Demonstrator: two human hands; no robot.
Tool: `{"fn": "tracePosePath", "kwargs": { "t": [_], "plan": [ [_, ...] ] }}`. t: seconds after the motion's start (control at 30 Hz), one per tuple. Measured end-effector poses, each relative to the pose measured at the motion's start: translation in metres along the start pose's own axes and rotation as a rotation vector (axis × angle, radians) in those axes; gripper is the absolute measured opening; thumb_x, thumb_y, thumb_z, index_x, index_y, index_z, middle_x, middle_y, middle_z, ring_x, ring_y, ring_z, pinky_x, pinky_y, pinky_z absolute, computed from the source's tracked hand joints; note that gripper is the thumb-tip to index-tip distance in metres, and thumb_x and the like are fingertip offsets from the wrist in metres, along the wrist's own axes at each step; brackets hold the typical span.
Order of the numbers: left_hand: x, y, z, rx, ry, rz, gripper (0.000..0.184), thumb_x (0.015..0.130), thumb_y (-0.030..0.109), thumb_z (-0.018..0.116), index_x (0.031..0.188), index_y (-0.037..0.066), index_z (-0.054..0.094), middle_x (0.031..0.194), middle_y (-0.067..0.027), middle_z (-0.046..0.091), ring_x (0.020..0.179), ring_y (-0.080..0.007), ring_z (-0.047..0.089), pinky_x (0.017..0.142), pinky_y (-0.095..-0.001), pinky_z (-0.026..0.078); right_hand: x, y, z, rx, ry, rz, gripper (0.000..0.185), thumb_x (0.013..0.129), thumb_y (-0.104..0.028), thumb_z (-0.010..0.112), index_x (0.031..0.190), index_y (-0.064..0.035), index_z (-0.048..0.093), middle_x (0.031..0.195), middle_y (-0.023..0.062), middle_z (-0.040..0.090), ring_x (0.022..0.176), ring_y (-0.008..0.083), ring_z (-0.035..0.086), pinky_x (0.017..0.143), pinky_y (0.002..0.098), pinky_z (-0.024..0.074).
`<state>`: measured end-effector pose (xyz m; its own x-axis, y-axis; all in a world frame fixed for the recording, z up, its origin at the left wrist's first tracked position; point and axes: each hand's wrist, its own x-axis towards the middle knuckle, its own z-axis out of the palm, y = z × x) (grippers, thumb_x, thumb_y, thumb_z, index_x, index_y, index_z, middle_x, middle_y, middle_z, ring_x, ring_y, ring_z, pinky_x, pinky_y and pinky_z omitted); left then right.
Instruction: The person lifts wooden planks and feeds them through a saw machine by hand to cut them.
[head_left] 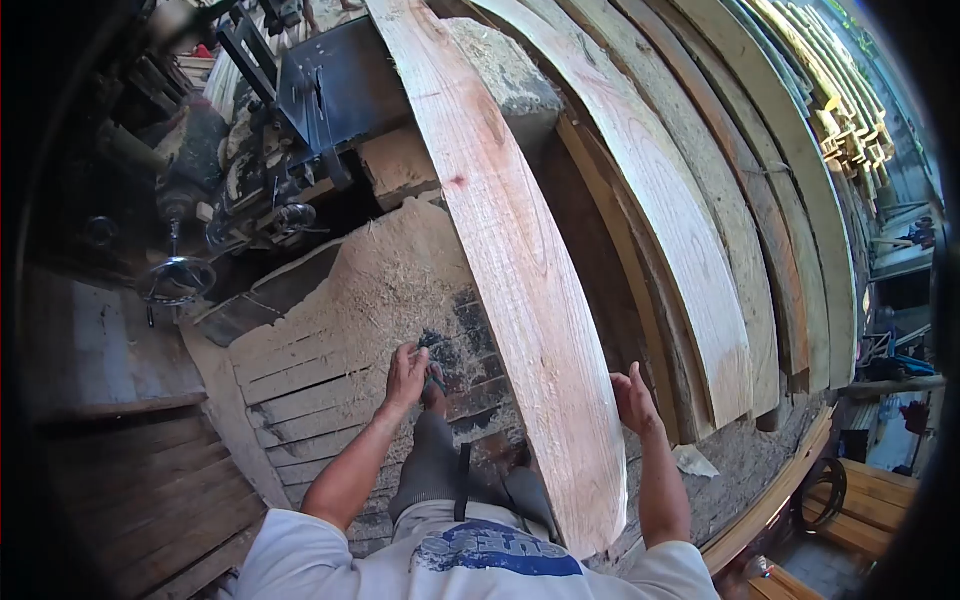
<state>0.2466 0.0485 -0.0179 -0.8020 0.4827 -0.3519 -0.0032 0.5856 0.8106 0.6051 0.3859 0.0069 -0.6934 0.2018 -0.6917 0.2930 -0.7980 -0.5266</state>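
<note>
A long, pale sawn plank (520, 250) runs from the far top down to my waist, between my two arms. My left hand (405, 373) hangs in the air left of the plank, above the slatted floor, its fingers loosely bent and nothing visible in them. At the plank's right edge, near its close end, is my right hand (635, 402), open with the thumb apart. Whether it touches the edge I cannot tell. Fine wood dust and shavings lie on the plank's face.
A sawdust heap (400, 265) covers part of the slatted floor (300, 400). At the upper left stands a machine with a dark metal table (335, 85) and a handwheel (177, 280). Several boards (680, 190) are stacked on the right. A black coil (826, 495) is at the lower right.
</note>
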Motion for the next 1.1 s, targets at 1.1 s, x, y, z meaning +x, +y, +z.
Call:
{"fn": "tracePosePath", "kwargs": {
  "t": [1.1],
  "plan": [
    [-0.392, -0.082, 0.334, -1.307, 0.051, -0.54, 0.082, 0.092, 0.074, 0.04, 0.14, 0.008, 0.051, 0.125, -0.0145, 0.062, 0.111, -0.0314, 0.061, 0.098, -0.0451, 0.049, -0.032, 0.208, 0.013, -0.057, -0.224, 0.008, 0.069, 0.103, -0.057, 0.038, 0.144, -0.0036, 0.048, 0.138, 0.0089, 0.058, 0.118, 0.0206, 0.058, 0.105, 0.0329, 0.0421]
  ]
}}
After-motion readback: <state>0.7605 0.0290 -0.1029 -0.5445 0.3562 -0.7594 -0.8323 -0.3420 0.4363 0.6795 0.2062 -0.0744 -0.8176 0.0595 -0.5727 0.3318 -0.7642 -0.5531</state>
